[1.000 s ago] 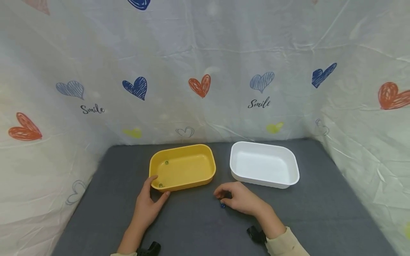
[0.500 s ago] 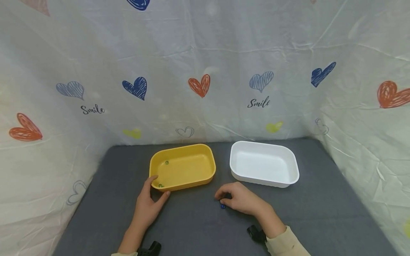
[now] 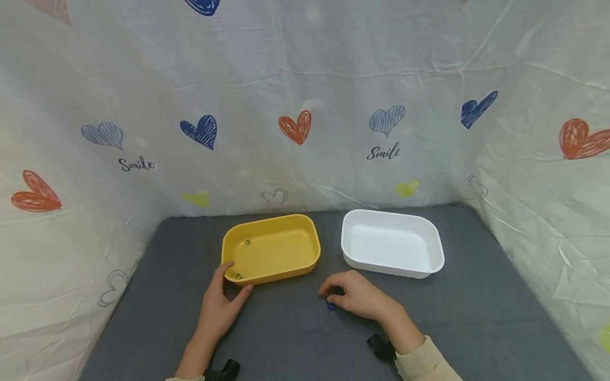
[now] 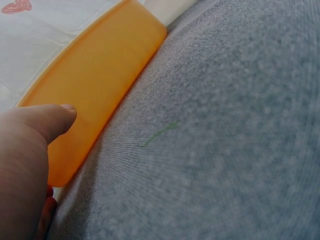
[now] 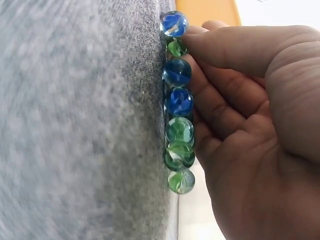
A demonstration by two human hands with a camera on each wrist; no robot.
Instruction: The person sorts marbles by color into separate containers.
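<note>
The work looked only partly done: two green marbles (image 3: 248,242) lay in the yellow tray (image 3: 281,275), one towards its far left corner, one just inside its near left corner, while at least seven blue and green marbles (image 5: 179,101) sat on the worktop (image 3: 286,338) and seemed to be what was left. From the right wrist they lined up side by side, next to the curled fingers; from the head only one blue marble showed, just below the thumb, the others presumably hidden by the hand. The yellow tray stood near the worktop's far edge, left of its middle, with the white tray (image 3: 386,270) apart from it on the right. The left hand (image 3: 221,309), reaching in from the near edge, held the yellow tray's near left corner, thumb against the near wall and a finger over the left rim. The right hand (image 3: 356,296) came in aslant from the near right, low over the worktop, fingers bent and thumb tip beside the endmost blue marble; whether it pinched that marble or merely touched it, I could not tell.
</note>
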